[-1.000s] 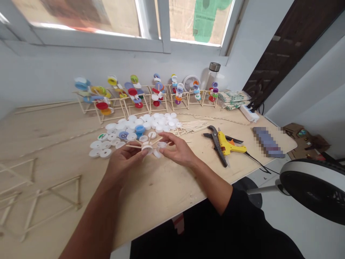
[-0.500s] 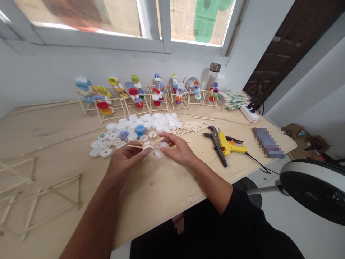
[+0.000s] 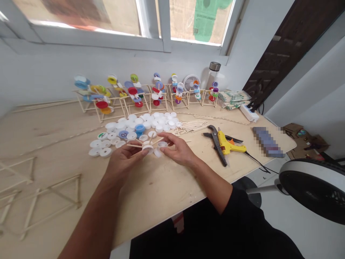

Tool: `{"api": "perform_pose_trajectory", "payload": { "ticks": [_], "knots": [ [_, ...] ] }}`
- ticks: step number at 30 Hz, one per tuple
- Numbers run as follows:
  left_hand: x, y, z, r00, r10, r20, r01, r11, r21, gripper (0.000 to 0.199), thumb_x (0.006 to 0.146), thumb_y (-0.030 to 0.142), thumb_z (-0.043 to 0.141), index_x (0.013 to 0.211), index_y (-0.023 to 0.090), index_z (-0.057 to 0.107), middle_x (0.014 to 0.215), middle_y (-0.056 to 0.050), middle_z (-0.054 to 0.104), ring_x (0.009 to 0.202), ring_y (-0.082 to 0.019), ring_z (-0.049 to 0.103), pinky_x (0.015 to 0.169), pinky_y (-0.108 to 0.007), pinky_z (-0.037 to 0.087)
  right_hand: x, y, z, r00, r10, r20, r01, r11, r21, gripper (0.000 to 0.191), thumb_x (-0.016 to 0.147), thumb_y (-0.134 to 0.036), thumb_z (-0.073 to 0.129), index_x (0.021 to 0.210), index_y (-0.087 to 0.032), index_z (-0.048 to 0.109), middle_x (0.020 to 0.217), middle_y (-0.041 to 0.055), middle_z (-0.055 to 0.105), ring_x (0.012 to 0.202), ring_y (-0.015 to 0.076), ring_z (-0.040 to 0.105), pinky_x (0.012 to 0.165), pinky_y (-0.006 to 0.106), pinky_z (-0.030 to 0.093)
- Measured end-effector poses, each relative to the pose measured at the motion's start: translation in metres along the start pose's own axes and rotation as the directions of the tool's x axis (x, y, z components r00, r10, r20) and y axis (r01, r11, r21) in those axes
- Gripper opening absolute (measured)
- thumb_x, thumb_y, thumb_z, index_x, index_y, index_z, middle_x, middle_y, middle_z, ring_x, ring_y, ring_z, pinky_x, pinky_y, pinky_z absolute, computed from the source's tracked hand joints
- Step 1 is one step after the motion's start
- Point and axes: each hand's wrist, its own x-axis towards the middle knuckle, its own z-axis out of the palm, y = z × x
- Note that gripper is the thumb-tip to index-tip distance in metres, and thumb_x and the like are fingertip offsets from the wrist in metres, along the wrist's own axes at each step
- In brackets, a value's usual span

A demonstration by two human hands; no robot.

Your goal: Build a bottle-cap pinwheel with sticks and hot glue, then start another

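So here's the bench right now: the left hand (image 3: 125, 162) is curled up and pinching a little wheel (image 3: 147, 148), which is a white bottle cap with wooden sticks poking out like spokes. It's held just above the plywood table (image 3: 151, 205), around the middle of the shot. The right hand (image 3: 179, 149) is way more open, reaching in from the right, and its fingertips (image 3: 168, 138) are right at a small white cap (image 3: 162, 144) beside the wheel. Honestly can't tell if that hand is gripping the cap or just touching it. Another white cap (image 3: 157, 153) sits right between the hands. Just up and left of them is a big spread of loose bottle caps (image 3: 134, 126), mostly white, with a blue cap (image 3: 139, 128) in the mix. Next to that, toward the right, there's a bundle of loose wooden sticks (image 3: 192, 126), then a yellow hot glue gun (image 3: 229, 145) lying against some black-handled pliers (image 3: 215, 145). Along the back by the wall stands a row of finished stick frames with colorful caps (image 3: 147, 95), and there are plain stick triangles (image 3: 51, 194) lying flat at the lower left. Pretty cool setup tbh.
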Motion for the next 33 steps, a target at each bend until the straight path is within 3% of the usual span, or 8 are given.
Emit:
{"api": "perform_pose_trajectory", "payload": {
  "ticks": [8,19,33],
  "knots": [
    [-0.001,0.001,0.002,0.999,-0.032,-0.012,0.032,0.999,-0.002,0.031,0.055,0.038,0.081,0.071,0.018,0.064,0.071,0.001,0.061,0.061,-0.012,0.055,0.057,-0.025,0.042,-0.001,-0.002,-0.001,1.000,-0.006,0.002,0.006,1.000,0.025,0.046,0.077,-0.025,0.061,0.123,-0.024,0.052,0.101,0.0034,0.065,0.094,0.0176,0.060,0.084,0.034,0.044],
    [-0.002,0.004,0.004,1.000,-0.015,0.016,0.017,0.995,-0.101,0.032,0.056,0.035,0.081,0.074,0.017,0.062,0.073,0.001,0.063,0.066,-0.012,0.057,0.062,-0.024,0.043,-0.001,0.000,-0.004,1.000,0.006,0.004,-0.006,0.999,0.034,0.047,0.078,-0.025,0.061,0.124,-0.025,0.052,0.106,0.0055,0.065,0.103,0.0200,0.059,0.086,0.036,0.044],
    [-0.005,0.010,0.003,0.998,-0.041,0.052,0.047,0.991,-0.126,0.034,0.056,0.035,0.081,0.079,0.017,0.064,0.072,0.001,0.065,0.068,-0.014,0.059,0.068,-0.026,0.044,0.002,-0.009,-0.008,0.992,0.130,0.002,-0.124,0.942,0.313,0.042,0.076,-0.033,0.065,0.115,-0.024,0.056,0.101,0.0058,0.064,0.095,0.0201,0.060,0.082,0.035,0.046]
  ]
}}
